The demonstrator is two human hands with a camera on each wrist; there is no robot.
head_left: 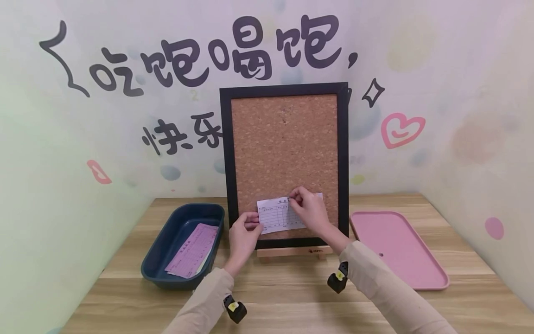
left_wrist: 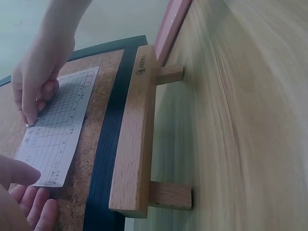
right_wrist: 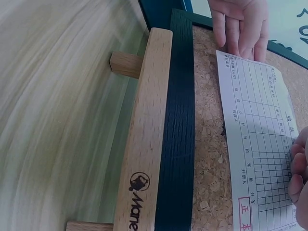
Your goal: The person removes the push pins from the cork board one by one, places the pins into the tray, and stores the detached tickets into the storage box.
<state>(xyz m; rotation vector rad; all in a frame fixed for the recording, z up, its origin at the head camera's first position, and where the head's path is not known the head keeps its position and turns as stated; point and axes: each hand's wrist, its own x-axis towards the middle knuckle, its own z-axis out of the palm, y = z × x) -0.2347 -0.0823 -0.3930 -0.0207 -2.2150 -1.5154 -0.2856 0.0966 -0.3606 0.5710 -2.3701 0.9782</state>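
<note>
A white receipt slip (head_left: 271,215) with a printed grid lies against the lower part of a framed cork board (head_left: 283,148). My left hand (head_left: 245,232) holds the slip's left edge, thumb over the front, as the left wrist view shows. At the slip's upper edge, near its middle, my right hand (head_left: 310,211) pinches a small pushpin (left_wrist: 29,126) between thumb and fingertips, pressed to the paper. Most of the pin is hidden by the fingers. Part of the slip's right half is behind the right hand.
The board leans on a wooden easel (head_left: 288,252). To the left stands a dark blue bin (head_left: 152,260) with pink slips (head_left: 193,250) in it. A pink tray (head_left: 409,241) on the right bears one small dark thing (head_left: 381,254). A lettered wall is behind.
</note>
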